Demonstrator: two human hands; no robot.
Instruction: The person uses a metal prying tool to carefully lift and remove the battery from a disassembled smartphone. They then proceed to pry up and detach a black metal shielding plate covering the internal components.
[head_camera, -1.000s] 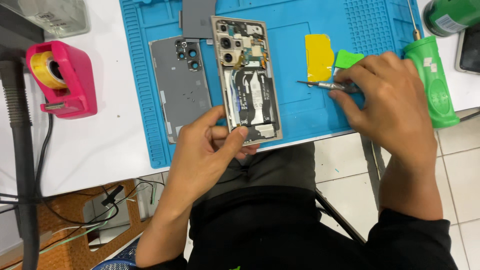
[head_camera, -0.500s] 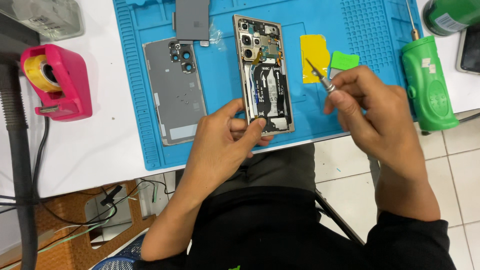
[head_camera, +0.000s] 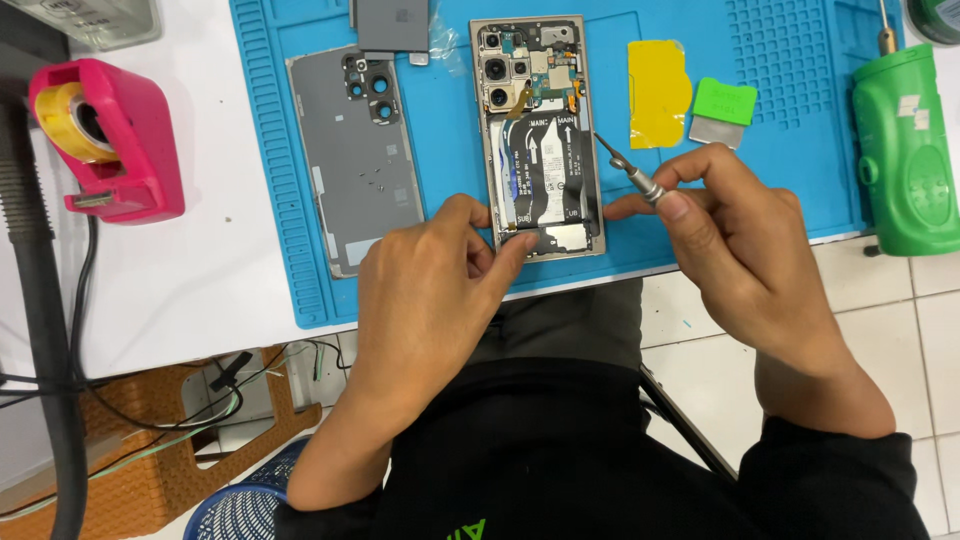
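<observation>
White table (head_camera: 180, 270) carries blue work mat (head_camera: 280, 230), pink tape dispenser (head_camera: 105, 140), green bottle (head_camera: 905, 160).

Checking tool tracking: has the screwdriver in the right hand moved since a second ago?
Yes. The screwdriver in the right hand has swung left, from over the yellow film to the right edge of the opened phone.

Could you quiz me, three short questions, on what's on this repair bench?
1. True or false: the right hand holds a screwdriver.
2. What does the left hand steady? A) pink tape dispenser B) opened phone C) green bottle
3. What lies left of the opened phone on the blue mat?

Key: 1 true; 2 B; 3 the grey back cover.
</observation>
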